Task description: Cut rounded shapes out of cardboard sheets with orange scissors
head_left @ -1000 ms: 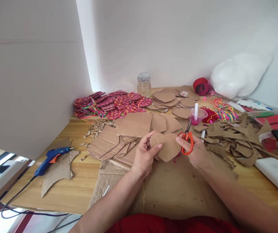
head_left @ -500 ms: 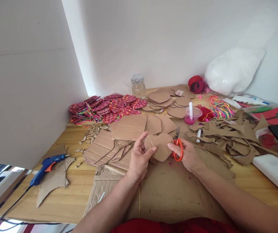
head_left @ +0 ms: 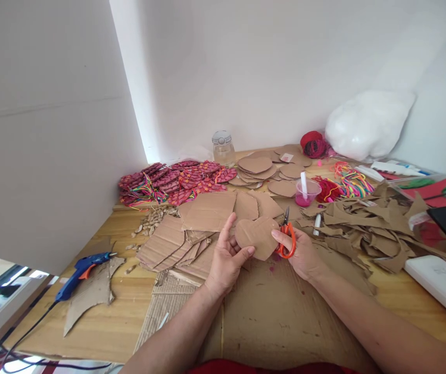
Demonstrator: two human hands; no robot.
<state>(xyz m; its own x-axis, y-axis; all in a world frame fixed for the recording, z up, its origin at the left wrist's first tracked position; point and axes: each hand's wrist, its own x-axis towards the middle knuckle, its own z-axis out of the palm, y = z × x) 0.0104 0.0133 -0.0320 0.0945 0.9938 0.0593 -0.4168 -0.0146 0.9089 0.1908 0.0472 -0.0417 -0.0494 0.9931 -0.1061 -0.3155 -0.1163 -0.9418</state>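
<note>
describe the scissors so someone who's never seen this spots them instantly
At the wooden table, find the right hand, its thumb on a cardboard heart. The scissors are in that hand, dark blades pointing away from the person, their bright orange handles unlike the brown cardboard nearby.

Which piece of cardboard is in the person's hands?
The heart between the left hand and right hand, beside the scissors: both thumbs touch it, while the other pieces lie about the table.
</note>
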